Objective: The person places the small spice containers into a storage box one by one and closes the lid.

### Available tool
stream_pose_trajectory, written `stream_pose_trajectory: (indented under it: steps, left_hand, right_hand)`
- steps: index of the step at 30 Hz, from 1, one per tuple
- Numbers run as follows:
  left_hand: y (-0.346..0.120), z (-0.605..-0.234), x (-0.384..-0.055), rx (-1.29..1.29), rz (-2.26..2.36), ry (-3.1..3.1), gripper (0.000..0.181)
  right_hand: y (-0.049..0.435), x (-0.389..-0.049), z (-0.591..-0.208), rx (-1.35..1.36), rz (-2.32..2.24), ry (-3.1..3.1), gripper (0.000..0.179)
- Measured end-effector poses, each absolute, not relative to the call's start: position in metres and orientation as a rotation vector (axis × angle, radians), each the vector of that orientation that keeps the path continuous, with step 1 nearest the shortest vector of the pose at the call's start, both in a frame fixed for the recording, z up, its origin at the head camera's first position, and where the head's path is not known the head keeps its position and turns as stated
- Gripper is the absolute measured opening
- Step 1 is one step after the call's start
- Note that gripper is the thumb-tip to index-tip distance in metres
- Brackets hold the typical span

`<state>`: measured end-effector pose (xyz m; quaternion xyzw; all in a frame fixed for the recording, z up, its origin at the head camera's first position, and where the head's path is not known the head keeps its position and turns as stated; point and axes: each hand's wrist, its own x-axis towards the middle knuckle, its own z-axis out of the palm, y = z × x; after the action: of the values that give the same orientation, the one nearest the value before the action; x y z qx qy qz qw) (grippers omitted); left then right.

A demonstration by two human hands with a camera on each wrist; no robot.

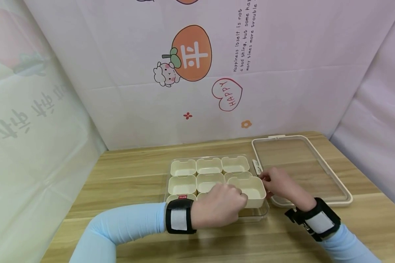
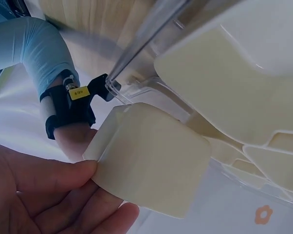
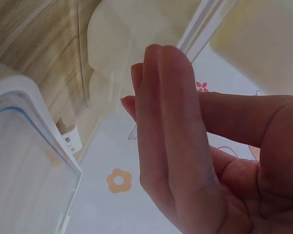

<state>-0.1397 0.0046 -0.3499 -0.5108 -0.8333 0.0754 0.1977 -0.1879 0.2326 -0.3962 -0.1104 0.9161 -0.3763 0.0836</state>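
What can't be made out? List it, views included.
- Head: front-row middle bin, mostly hidden by left hand.
- Head: wall lettering, cut off by top edge.
- Left wrist: right hand, fingers mostly hidden by held bin.
- Right wrist: lid, cut off by left edge.

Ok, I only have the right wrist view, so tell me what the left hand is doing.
Observer: The left hand holds a cream plastic box with rounded corners between its thumb and fingers.
Operator: Tell me where that box is.
Observer: In the head view, it is at the near right corner of a clear rectangular plastic tray.
Operator: Now count the boxes in the tray's far row.
Observer: Three cream plastic boxes stand there side by side.
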Motion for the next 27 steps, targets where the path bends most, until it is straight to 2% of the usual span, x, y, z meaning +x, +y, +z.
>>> stream_pose_trajectory:
  steps: [27]
  left_hand:
    - [0.011, -0.365, -0.132, -1.512, 0.284, -2.356, 0.022]
  right_hand:
    - [0.232, -0.187, -0.392, -0.289, -1.069, 2.753, 0.023]
